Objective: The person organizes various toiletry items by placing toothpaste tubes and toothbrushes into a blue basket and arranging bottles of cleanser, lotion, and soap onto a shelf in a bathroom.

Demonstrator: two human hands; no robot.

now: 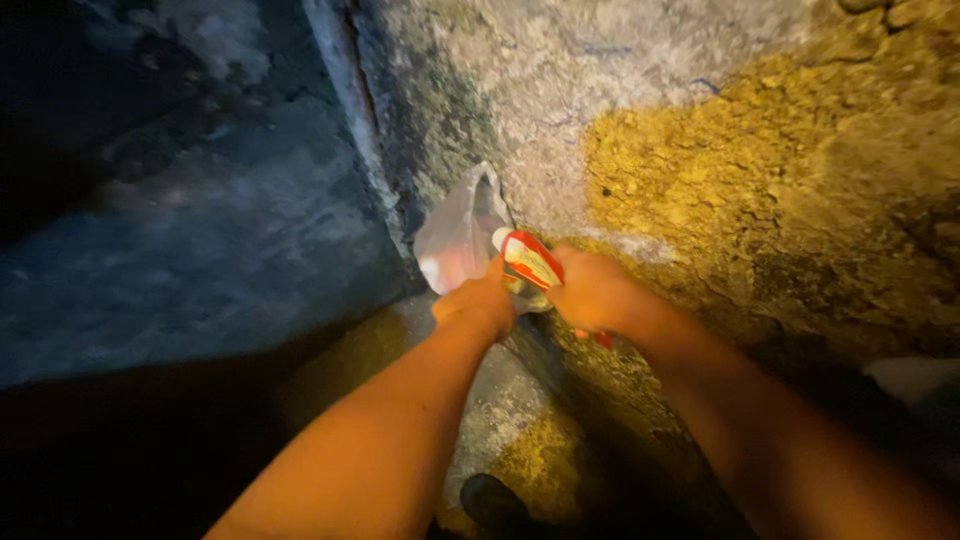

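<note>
Both my arms reach forward toward a rough concrete wall. My right hand (pixel 592 290) is closed around a red, white and yellow packet (pixel 530 262), which pokes up to its left. My left hand (pixel 478 302) is closed right beside it, touching the packet's lower edge and the clear plastic bag (pixel 458 235) that stands against the wall corner. Whether my left hand grips the bag or the packet is hidden by its back. The bag's top points up and something pale reddish shows through it.
A rough wall (pixel 760 170) with yellow and grey patches fills the right and top. A dark grey slab (pixel 200 240) lies left of the corner. The ground below is dim, and a dark shoe tip (pixel 495 503) shows near the bottom edge.
</note>
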